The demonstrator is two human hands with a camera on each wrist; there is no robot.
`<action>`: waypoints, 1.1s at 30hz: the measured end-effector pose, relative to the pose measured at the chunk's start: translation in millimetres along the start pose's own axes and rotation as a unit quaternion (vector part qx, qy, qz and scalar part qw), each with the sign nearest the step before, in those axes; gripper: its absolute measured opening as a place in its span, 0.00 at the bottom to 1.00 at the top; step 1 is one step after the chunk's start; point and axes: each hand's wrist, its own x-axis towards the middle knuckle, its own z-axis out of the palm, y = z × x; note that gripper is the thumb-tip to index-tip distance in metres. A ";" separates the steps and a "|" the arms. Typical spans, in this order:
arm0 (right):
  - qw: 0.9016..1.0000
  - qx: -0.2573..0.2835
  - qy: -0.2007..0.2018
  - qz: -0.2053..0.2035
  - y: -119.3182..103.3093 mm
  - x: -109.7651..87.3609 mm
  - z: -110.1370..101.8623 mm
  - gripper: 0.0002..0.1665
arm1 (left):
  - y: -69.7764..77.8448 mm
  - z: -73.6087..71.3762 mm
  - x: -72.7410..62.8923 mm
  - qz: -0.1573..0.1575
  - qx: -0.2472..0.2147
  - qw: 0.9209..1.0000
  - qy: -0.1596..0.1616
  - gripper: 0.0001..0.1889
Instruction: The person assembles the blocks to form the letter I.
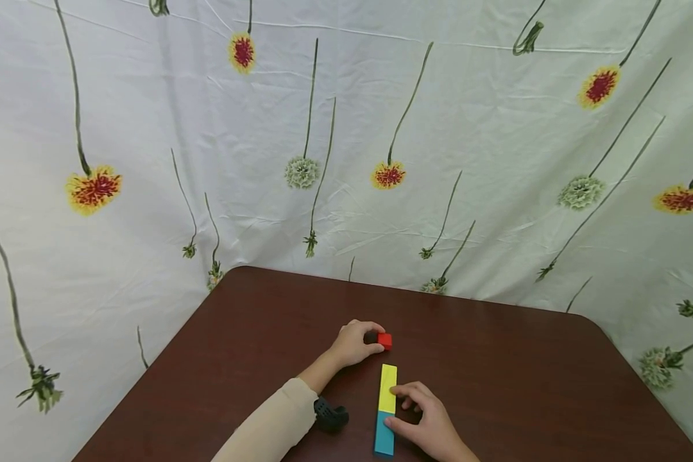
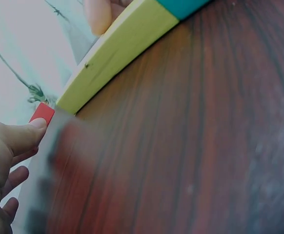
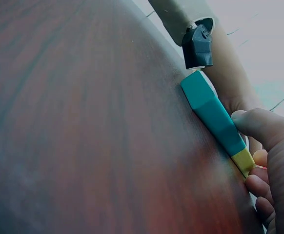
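Observation:
My left hand (image 1: 353,344) pinches a small red block (image 1: 385,341) between thumb and fingers, just beyond the far end of a row of two blocks. In the left wrist view the thumb lies against the red block (image 2: 43,114). The row has a yellow block (image 1: 388,385) at the far side and a teal-blue block (image 1: 384,433) at the near side, end to end on the table. From the right, my right hand (image 1: 430,420) touches this row. Its thumb rests on the teal-blue block, and its index fingertip is at the yellow block; the other fingers are loosely bent.
The blocks lie on a dark brown wooden table (image 1: 525,378) with rounded far corners. A white cloth (image 1: 346,128) printed with flowers hangs behind it. On the left wrist sits a black camera mount (image 1: 330,415), left of the teal-blue block.

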 end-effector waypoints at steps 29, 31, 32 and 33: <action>1.000 0.007 -0.001 0.010 -0.5 0.5 -0.1 0.25 | 4.0 12.1 -2.7 0.013 -0.001 1.000 -0.015 0.16; 1.000 0.005 -0.001 0.010 -0.8 0.8 -0.2 0.25 | 3.4 12.3 -2.4 0.014 -0.003 1.000 -0.015 0.16; 1.000 0.004 0.000 0.010 -1.0 0.9 -0.3 0.25 | 3.2 12.2 -2.5 0.015 -0.003 1.000 -0.015 0.16; 1.000 0.003 0.000 0.010 -1.1 1.0 -0.4 0.25 | 3.1 12.1 -2.5 0.015 -0.002 1.000 -0.016 0.16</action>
